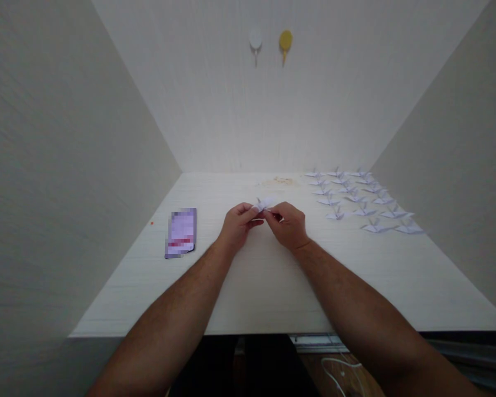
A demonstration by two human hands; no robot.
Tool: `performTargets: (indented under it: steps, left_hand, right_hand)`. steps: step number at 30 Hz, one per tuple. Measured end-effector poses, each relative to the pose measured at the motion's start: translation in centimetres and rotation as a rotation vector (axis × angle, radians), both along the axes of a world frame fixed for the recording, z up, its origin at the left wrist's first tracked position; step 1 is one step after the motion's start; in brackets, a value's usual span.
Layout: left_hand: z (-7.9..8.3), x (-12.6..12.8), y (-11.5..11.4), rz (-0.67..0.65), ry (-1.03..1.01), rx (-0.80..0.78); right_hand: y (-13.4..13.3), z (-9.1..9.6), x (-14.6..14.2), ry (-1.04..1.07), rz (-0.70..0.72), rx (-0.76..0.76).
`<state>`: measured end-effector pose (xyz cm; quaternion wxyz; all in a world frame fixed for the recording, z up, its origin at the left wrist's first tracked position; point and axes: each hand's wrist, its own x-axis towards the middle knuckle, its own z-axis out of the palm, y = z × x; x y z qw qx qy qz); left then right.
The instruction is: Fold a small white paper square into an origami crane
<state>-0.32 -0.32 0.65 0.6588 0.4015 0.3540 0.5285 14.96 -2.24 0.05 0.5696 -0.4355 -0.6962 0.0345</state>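
A small white paper crane (pixel 263 204) is held between my two hands over the middle of the white table. The fingers and thumb of my left hand (pixel 240 221) pinch its left side. From the right, my right hand (pixel 288 221) grips it with thumb and forefinger. Part of the folded paper is hidden behind the fingers. On the right side of the table, several more white paper cranes (pixel 353 198) stand in rows, apart from my hands.
A phone with a blurred-out screen (pixel 182 231) lies on the table (pixel 268 286) at the left. A tiny orange speck (pixel 151 223) is near the left wall. White walls close in the table at the back and sides. Two hooks, white (pixel 255 41) and yellow (pixel 285 41), hang on the back wall.
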Motion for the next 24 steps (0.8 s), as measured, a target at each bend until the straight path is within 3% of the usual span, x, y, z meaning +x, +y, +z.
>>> performTargets:
  steps: [6, 9, 11, 16, 24]
  left_hand:
    - [-0.5, -0.3, 0.4, 0.015, 0.136, 0.058]
    - [-0.6, -0.4, 0.5, -0.025, 0.211, 0.101]
    - [-0.7, -0.5, 0.4, -0.038, 0.216, 0.109]
    - [-0.3, -0.6, 0.2, -0.104, 0.031, 0.037]
    - [0.1, -1.1, -0.4, -0.351, -0.221, 0.027]
  right_hand:
    - [0.5, 1.2, 1.0, 0.595, 0.063, -0.35]
    - [1.1, 1.3, 1.6, 0.593, 0.229, -0.64]
    - [1.2, 1.2, 1.8, 0.558, 0.341, -0.745]
    - [1.0, 0.8, 1.7, 0.68, 0.532, -0.814]
    - [0.4, 0.6, 1.6, 0.815, 0.83, -0.872]
